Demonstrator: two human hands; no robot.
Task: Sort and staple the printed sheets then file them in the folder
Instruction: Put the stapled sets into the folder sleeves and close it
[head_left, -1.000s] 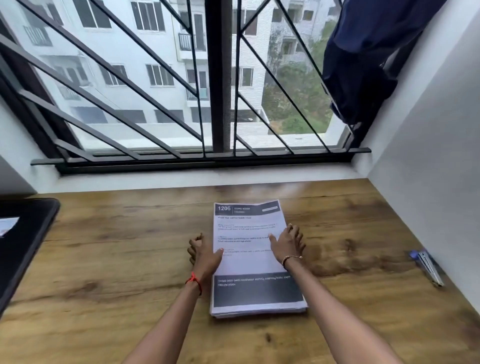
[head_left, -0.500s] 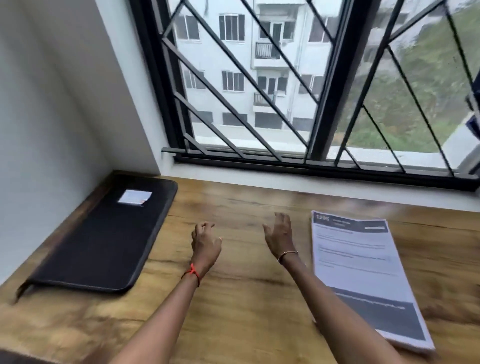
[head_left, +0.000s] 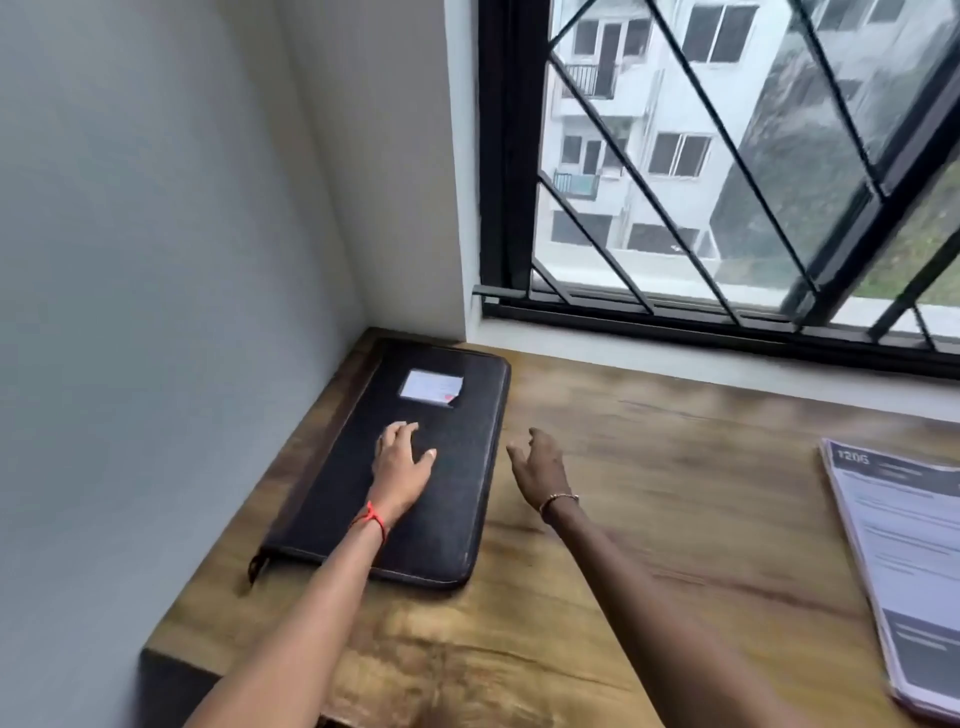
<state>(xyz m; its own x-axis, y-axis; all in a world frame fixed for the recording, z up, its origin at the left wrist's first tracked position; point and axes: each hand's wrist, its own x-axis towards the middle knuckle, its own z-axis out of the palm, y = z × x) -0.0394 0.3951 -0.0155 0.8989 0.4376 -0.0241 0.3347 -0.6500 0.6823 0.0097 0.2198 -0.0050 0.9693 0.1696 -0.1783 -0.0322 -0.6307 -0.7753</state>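
- Folder (head_left: 457, 525): black, zipped, closed. It lies flat on the desk (head_left: 649, 467) in the left corner, its long side close along the wall (head_left: 156, 260). That spot probably keeps it clear of the working space until filing.
- Label (head_left: 431, 387): a pale slip on the far part of the cover, facing up. The print is too small to read.
- Left hand (head_left: 402, 462): palm down on the middle of the cover, fingers spread flat and gripping nothing. It looks placed to steady the folder or drag it nearer.
- Right hand (head_left: 540, 467): over bare wood just beside the folder's right edge, apart from it. The fingers are loosely spread and empty, probably so it can take that edge or the zip.
- Sheets (head_left: 904, 561): a printed stack, face up, at the right edge of view and well apart from both hands. The corner of the top sheet reads "1205" or similar. No staple can be made out.
- Stapler: not in view.
- Stage, as a judgement: the folder is being fetched or opened, and the sorting and stapling look not yet done.
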